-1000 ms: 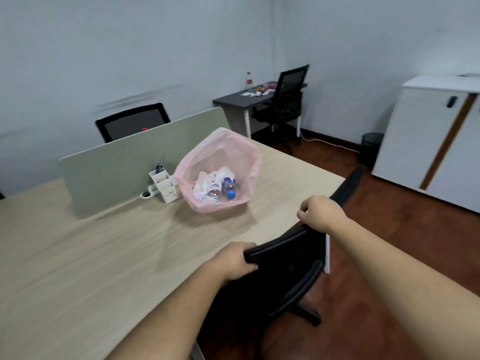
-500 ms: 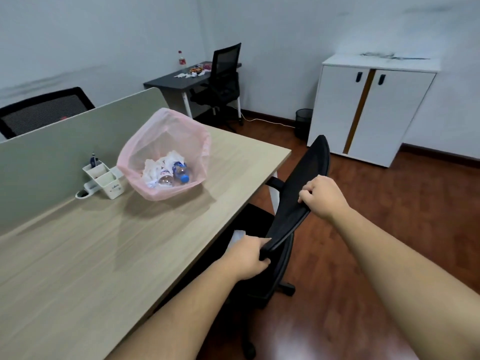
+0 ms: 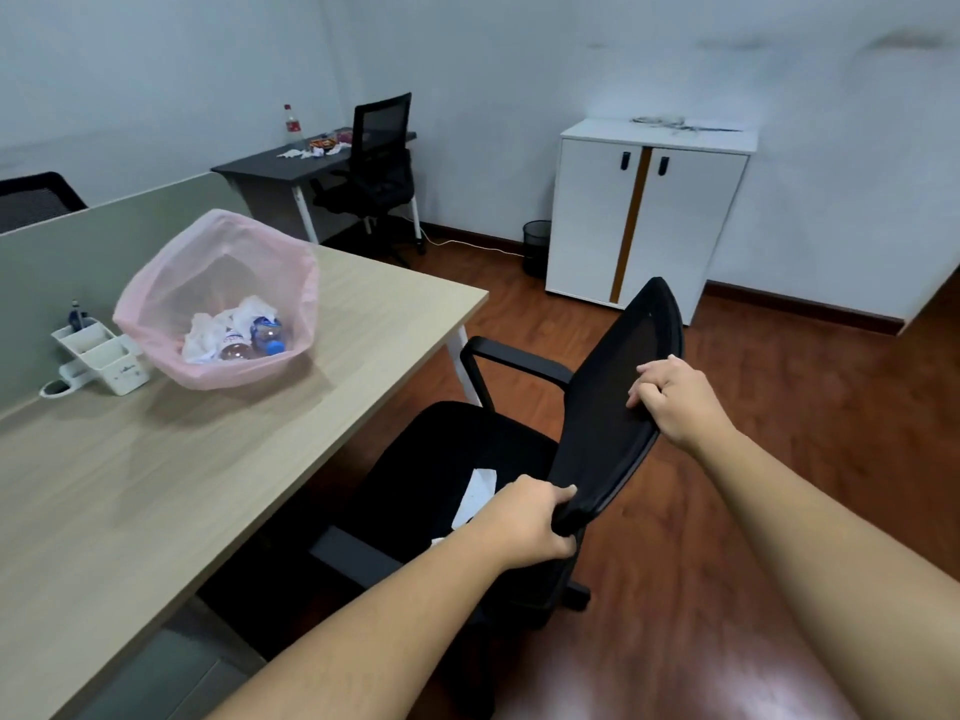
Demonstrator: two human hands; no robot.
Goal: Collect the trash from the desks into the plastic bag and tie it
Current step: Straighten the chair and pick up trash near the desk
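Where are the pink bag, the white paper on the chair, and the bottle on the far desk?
pink bag point(image 3: 148, 298), head view, left wall.
white paper point(image 3: 475, 495), head view, upper half.
bottle point(image 3: 293, 127), head view, its middle.

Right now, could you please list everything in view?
plastic bag: one, pink, open on the light desk
bottles: two, clear, in the bag
crumpled paper: white, in the bag
organiser: one, white, beside the bag
near chair: one, black, by the desk
paper scrap: one, white, on its seat
far desk: one, dark, bearing litter
far chair: one, black, at that desk
cabinet: one, white, against the wall
waste bin: one, black, beside the cabinet
left hand: grips the near chair's backrest
right hand: grips the backrest
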